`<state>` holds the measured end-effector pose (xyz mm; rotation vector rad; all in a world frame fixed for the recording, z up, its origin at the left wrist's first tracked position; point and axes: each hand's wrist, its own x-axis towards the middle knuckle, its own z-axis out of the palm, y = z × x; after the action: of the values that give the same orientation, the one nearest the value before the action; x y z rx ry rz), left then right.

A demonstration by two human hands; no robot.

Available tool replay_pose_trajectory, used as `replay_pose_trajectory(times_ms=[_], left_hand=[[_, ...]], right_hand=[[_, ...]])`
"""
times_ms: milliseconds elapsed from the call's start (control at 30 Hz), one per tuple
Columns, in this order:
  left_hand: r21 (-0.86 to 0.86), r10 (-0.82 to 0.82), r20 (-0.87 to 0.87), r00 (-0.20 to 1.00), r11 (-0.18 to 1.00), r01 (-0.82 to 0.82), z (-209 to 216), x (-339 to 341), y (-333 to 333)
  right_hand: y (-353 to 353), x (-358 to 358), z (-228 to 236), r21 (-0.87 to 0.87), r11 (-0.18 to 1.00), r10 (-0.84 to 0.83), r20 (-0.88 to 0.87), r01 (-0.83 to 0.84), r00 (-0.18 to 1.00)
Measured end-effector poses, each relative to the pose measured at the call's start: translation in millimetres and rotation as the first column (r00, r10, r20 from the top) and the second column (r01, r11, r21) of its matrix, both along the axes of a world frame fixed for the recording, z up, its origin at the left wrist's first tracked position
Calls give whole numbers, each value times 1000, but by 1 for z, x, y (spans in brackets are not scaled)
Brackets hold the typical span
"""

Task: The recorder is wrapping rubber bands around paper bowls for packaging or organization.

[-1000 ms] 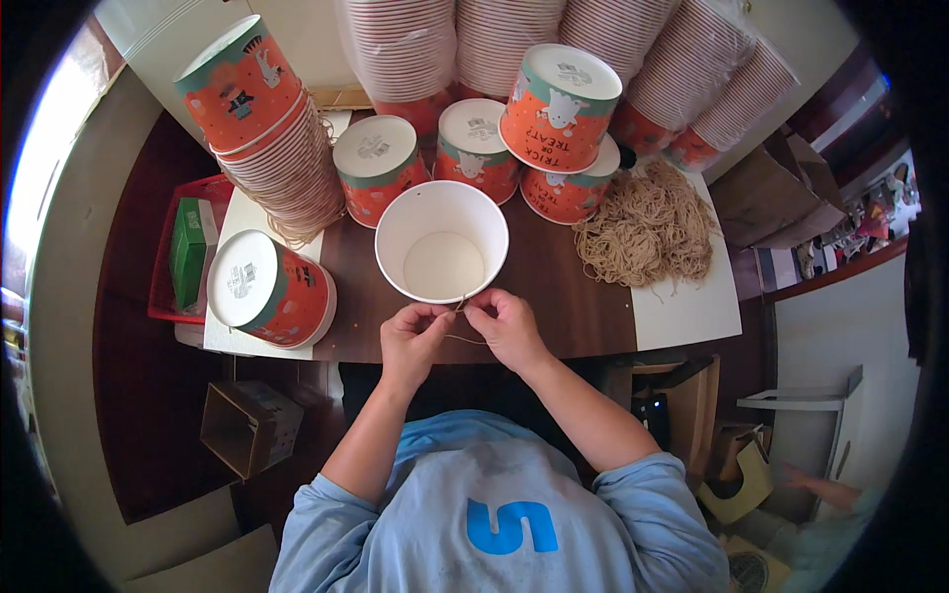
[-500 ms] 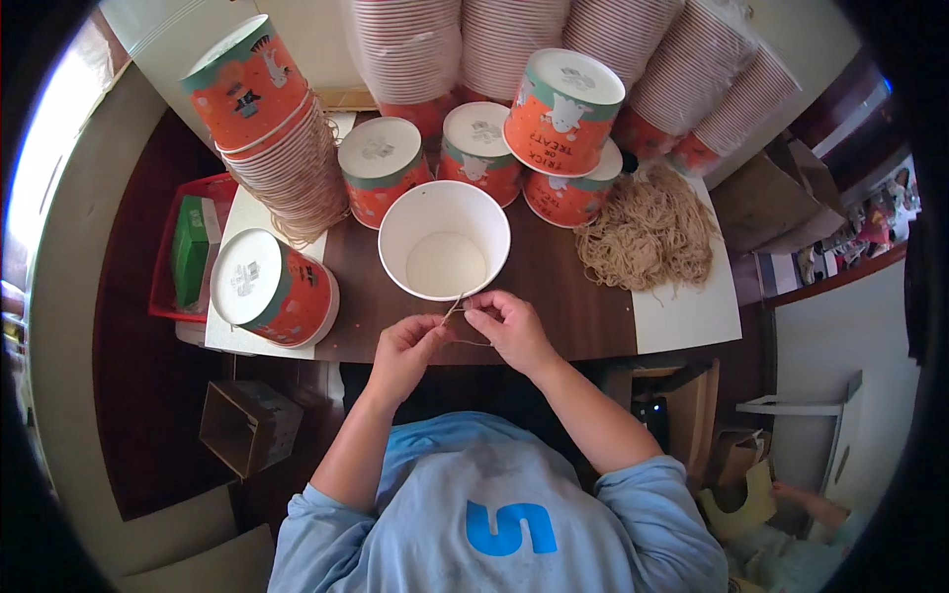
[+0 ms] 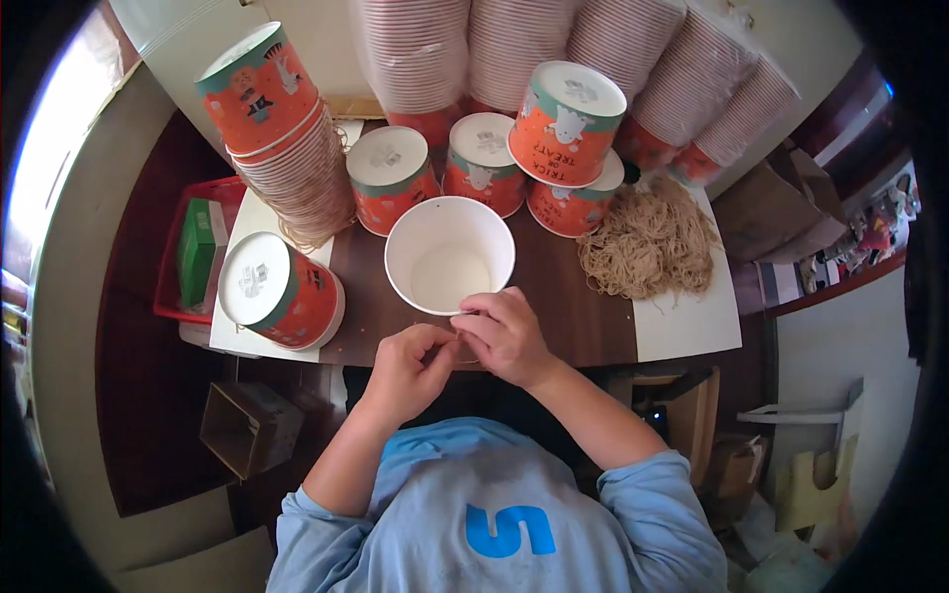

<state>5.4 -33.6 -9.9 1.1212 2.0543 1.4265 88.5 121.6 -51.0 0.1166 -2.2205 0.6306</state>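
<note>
A white-lined paper bucket [image 3: 403, 262] stands mouth up at the front of the brown table, its open top tilted toward me. Just below its near rim, my left hand [image 3: 403, 374] pinches a thin tan cord [image 3: 458, 336] between thumb and forefinger. My right hand [image 3: 506, 341] is closed on the same cord beside it, with its fingers against the rim. Most of the cord is hidden by my fingers. To the right lies a heap of loose tan cord [image 3: 647, 242].
Upside-down orange and green buckets [image 3: 386, 183] line the back, one stacked on another [image 3: 568, 124]. A tall nested stack [image 3: 287, 163] and a lying bucket [image 3: 282, 292] are at left. Wrapped bucket stacks [image 3: 514, 54] rise behind. A red crate [image 3: 168, 257] holds a green box [image 3: 203, 247].
Both hands have drawn closer together at the bucket's near rim, hiding more of the cord. My right hand has curled in further. The whole view has shifted slightly.
</note>
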Motion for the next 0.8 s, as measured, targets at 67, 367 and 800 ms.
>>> replay_pose_trajectory(times_ms=[67, 367, 800], left_hand=[[-8, -30, 36, 999, 1000, 30, 6, 0, 0], [135, -186, 478, 858, 981, 138, 9, -9, 0], [-263, -91, 222, 971, 953, 150, 52, -97, -47]], right_hand=[[6, 1, -4, -13, 1000, -24, 25, 24, 999], [24, 1, -2, -81, 997, 2, 137, 9, 991], [111, 42, 32, -389, 905, 376, 539, -173, 754]])
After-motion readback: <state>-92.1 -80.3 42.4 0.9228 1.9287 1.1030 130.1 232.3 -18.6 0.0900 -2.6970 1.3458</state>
